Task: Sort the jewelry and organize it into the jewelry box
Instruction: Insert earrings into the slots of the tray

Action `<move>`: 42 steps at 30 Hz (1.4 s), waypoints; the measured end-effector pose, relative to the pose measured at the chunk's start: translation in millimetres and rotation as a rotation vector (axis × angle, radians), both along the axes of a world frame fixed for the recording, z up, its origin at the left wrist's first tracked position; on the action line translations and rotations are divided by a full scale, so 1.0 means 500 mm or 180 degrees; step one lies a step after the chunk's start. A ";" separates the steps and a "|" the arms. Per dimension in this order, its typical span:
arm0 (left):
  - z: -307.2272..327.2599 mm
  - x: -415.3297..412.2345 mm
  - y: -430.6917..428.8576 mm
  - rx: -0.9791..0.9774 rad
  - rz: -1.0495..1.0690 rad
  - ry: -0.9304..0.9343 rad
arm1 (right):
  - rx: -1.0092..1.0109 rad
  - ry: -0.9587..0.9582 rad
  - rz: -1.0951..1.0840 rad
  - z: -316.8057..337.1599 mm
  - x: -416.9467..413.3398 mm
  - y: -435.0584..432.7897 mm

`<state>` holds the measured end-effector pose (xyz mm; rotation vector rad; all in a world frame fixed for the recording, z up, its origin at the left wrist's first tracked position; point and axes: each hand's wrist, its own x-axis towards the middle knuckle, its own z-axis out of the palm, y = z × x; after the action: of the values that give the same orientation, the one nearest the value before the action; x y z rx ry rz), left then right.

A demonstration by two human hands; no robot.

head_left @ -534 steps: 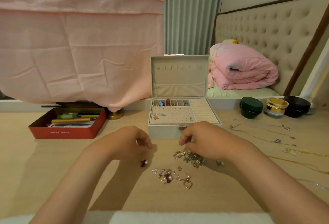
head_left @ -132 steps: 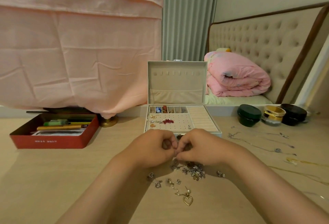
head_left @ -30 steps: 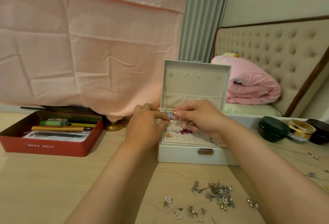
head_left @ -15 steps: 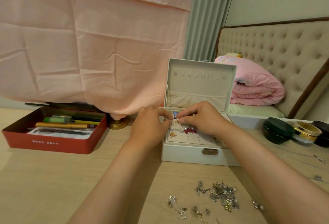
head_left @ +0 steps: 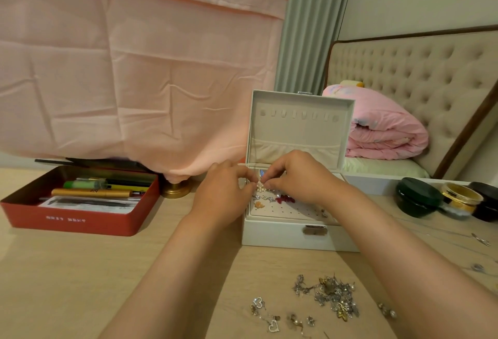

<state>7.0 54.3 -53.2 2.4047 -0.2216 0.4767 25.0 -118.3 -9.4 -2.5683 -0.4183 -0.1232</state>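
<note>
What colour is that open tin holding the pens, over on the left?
The tin is red, with small pale lettering on its front; the head view shows it clearly.

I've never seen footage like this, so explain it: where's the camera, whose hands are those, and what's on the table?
There is no machine here: a person wears a camera on the head, so you look forward and down along both forearms. The left hand and right hand meet over the open jewelry box, both pinching a small pearly piece above its perforated panel. On the wooden table, nearer the camera, lies a pile of loose jewelry. A red tin of pens sits on the left; round jars stand on the right.
</note>
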 end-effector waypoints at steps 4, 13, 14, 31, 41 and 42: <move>0.003 -0.003 0.004 0.0072 -0.0032 -0.0024 | 0.0075 0.0031 0.0016 0.002 -0.015 -0.007; 0.071 -0.062 -0.041 0.0290 -0.0689 -0.0441 | 0.0127 0.0007 0.0302 0.051 -0.140 -0.087; 0.074 -0.077 -0.053 0.0425 -0.0827 -0.0367 | -0.0022 0.0177 0.0370 0.047 -0.160 -0.097; -0.021 -0.206 -0.047 0.0892 -0.0698 0.0666 | -0.0600 0.0475 0.0642 -0.068 -0.231 -0.101; -0.046 -0.218 -0.076 -0.1634 -0.1009 0.0537 | 0.1379 0.0710 0.0150 -0.051 -0.221 -0.116; -0.044 -0.219 -0.078 -0.1806 -0.1018 0.0582 | 0.1502 0.0727 0.0129 -0.052 -0.223 -0.115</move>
<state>-102.3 15.5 -75.5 1.8006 -0.3324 0.1408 -86.3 -175.5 -35.5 -2.0791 -0.3100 0.0786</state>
